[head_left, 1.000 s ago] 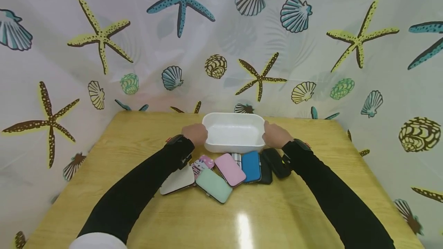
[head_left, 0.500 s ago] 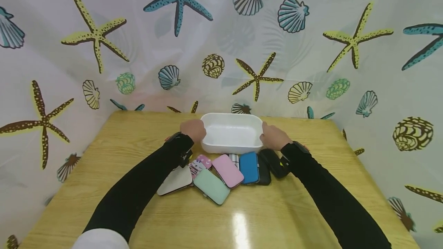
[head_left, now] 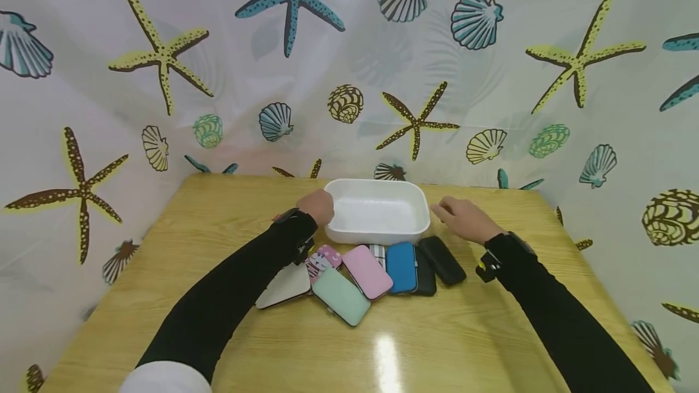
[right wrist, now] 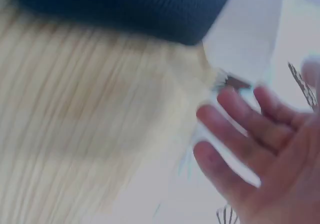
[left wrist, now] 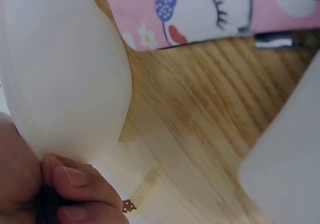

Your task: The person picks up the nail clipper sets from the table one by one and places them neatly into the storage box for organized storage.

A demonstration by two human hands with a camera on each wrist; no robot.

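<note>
An oblong white plastic tub (head_left: pixel 378 238) stands near the back of the table. My left hand (head_left: pixel 318 206) grips its left end, with curled fingertips (left wrist: pixel 75 176) at the rim in the left wrist view. Just off the right end, my right hand (head_left: pixel 468 219) holds nothing; its fingers (right wrist: pixel 220 124) are spread and slightly bent in the right wrist view. In front of the tub lie clasp wallets: mint green (head_left: pixel 341 296), pink (head_left: pixel 368 272), blue (head_left: pixel 401 267) and white (head_left: pixel 284 287), the white one partly hidden by my left sleeve.
Among them are a pink cartoon-print wallet (head_left: pixel 326 258), a plaid piece (head_left: pixel 378 251), a dark wallet (head_left: pixel 425 273) and a black ribbed case (head_left: pixel 443 261). A wooden table (head_left: pixel 306 350) is beneath. A sea-print curtain (head_left: pixel 235 71) hangs behind and at both sides.
My right hand has let go of the tub's right end and moved off to the right, its fingers loosening. My left hand stays at the left end; the wallets lie as before.
</note>
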